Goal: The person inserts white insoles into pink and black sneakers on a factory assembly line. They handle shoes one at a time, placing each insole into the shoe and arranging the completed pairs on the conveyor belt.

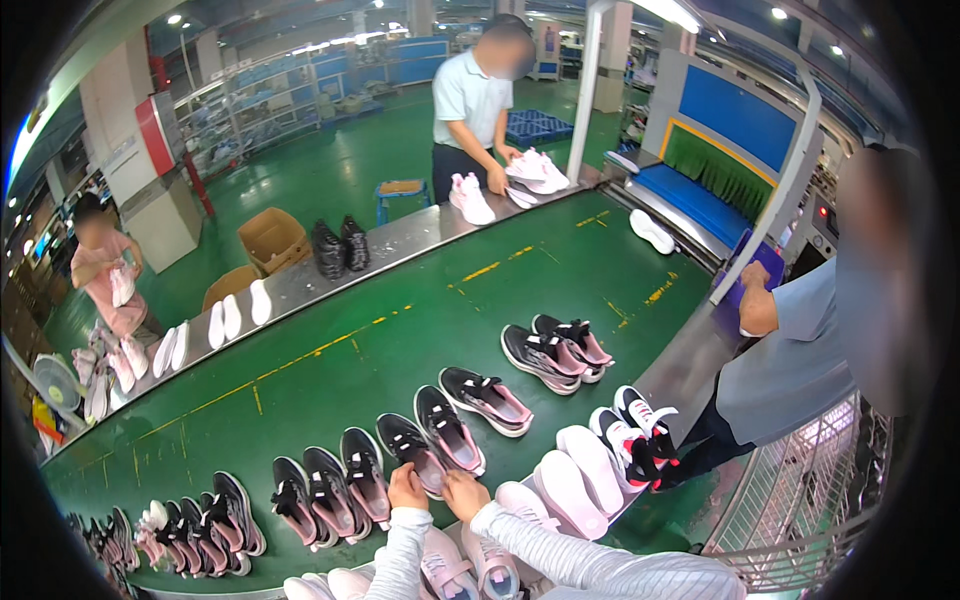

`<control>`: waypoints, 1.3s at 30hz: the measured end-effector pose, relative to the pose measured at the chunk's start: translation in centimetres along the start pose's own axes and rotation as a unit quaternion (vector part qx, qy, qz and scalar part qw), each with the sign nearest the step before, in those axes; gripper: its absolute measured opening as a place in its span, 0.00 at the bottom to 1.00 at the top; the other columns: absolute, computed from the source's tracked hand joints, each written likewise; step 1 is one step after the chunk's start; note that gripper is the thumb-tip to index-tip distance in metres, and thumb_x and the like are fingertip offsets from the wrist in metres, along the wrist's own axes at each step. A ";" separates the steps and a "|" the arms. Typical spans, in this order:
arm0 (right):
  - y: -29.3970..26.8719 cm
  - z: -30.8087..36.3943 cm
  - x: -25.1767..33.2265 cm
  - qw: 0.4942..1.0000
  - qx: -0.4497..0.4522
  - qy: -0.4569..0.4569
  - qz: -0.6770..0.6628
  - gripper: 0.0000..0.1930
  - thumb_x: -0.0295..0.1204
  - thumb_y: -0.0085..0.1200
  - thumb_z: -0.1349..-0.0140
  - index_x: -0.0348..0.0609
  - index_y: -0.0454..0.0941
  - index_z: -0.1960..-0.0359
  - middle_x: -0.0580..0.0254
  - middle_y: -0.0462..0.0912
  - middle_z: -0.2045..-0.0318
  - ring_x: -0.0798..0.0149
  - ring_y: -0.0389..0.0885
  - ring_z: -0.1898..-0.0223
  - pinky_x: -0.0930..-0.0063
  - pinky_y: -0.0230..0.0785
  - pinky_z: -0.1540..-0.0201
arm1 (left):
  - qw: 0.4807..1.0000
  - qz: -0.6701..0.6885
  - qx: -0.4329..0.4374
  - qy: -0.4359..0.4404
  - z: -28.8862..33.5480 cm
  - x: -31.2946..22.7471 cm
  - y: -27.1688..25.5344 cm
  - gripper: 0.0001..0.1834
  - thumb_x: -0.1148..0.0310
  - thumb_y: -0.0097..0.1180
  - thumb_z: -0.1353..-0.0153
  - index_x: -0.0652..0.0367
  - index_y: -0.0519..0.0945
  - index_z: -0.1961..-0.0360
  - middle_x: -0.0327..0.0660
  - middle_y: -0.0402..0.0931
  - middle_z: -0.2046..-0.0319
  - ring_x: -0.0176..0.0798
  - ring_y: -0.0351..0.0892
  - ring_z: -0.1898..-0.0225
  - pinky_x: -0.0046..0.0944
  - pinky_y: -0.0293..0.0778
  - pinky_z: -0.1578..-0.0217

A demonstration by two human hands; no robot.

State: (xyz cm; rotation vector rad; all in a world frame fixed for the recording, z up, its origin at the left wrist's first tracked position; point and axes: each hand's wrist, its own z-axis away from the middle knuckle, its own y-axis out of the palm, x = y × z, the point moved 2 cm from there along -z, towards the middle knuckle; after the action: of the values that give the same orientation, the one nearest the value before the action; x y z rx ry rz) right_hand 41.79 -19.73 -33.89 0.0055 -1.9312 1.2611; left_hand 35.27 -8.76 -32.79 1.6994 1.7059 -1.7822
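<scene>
A black sneaker with a pink lining [406, 441] lies on the green conveyor belt [330, 390], its heel toward me. My left hand [407, 488] grips the left side of that heel. On its right side, my right hand [465, 494] has its fingers curled against the same heel, close to the heel of a second black sneaker [447, 428]. The right fingertips are partly hidden. Another black sneaker [485, 401] lies farther right, and a black pair [556, 353] stands beyond it. To the left are several more black sneakers [325, 490].
Pink-and-white sneakers [447, 566] and white insoles [570, 490] line the near ledge beside a black, white and red pair [635, 430]. A co-worker [474, 110] handles white shoes across the belt. Another person [800, 340] stands at right near a wire cart [800, 490].
</scene>
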 end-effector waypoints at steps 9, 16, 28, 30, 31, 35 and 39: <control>1.5 0.5 1.0 0.989 0.090 -0.037 0.107 0.11 0.34 0.46 0.53 0.42 0.71 0.70 0.59 0.75 0.72 0.61 0.73 0.68 0.72 0.66 0.66 | 0.803 -0.399 0.439 -0.045 -3.6 5.4 7.5 0.17 0.66 0.47 0.54 0.63 0.71 0.63 0.52 0.70 0.62 0.50 0.69 0.60 0.41 0.65 0.58; 0.9 0.7 -0.8 0.998 -0.009 -0.010 0.057 0.11 0.36 0.47 0.51 0.43 0.72 0.71 0.60 0.76 0.78 0.61 0.75 0.73 0.72 0.67 0.70 | 0.757 -0.428 0.492 0.031 -3.4 5.0 6.9 0.21 0.54 0.52 0.56 0.60 0.76 0.67 0.48 0.73 0.65 0.49 0.73 0.64 0.41 0.69 0.64; -14.4 9.1 -8.4 0.958 -0.041 0.246 0.144 0.22 0.38 0.45 0.51 0.47 0.62 0.53 0.55 0.67 0.58 0.55 0.68 0.59 0.64 0.63 0.59 | 0.901 -0.303 0.306 -0.047 -1.7 5.8 6.2 0.15 0.61 0.47 0.54 0.55 0.76 0.66 0.45 0.73 0.66 0.46 0.73 0.63 0.40 0.69 0.65; -16.3 11.0 -9.0 0.932 0.054 0.308 0.181 0.31 0.43 0.47 0.53 0.46 0.54 0.48 0.50 0.65 0.56 0.52 0.67 0.57 0.62 0.64 0.59 | 0.975 0.057 0.166 -0.139 -1.5 9.9 4.9 0.15 0.60 0.44 0.52 0.53 0.73 0.65 0.42 0.70 0.62 0.43 0.68 0.61 0.40 0.67 0.67; -16.4 11.4 -8.7 0.936 0.055 0.301 0.175 0.31 0.43 0.47 0.53 0.46 0.54 0.48 0.50 0.65 0.56 0.52 0.67 0.57 0.62 0.64 0.59 | 0.942 0.264 0.130 -0.160 -2.0 14.9 5.0 0.12 0.60 0.42 0.50 0.52 0.71 0.65 0.40 0.68 0.59 0.41 0.66 0.63 0.39 0.65 0.69; -14.7 12.6 -10.0 0.914 0.151 0.304 0.221 0.37 0.45 0.50 0.55 0.48 0.46 0.44 0.44 0.64 0.56 0.50 0.65 0.55 0.60 0.63 0.59 | 0.813 0.443 -0.086 -0.368 -3.6 13.8 4.1 0.13 0.60 0.37 0.44 0.50 0.64 0.59 0.35 0.63 0.53 0.39 0.64 0.63 0.42 0.61 0.69; -15.0 13.1 -11.4 0.897 0.188 0.321 0.240 0.42 0.46 0.52 0.57 0.49 0.42 0.43 0.45 0.68 0.60 0.51 0.67 0.57 0.62 0.64 0.59 | 0.789 0.437 -0.012 -0.433 -4.1 10.0 4.2 0.20 0.52 0.34 0.45 0.47 0.61 0.53 0.35 0.60 0.50 0.37 0.62 0.53 0.43 0.57 0.58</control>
State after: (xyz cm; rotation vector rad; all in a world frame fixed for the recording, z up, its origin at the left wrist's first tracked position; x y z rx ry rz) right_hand 47.45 -41.85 -31.82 -0.6468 -1.1257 1.6771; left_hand 37.27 -1.56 -41.63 1.0252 0.4141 -1.5832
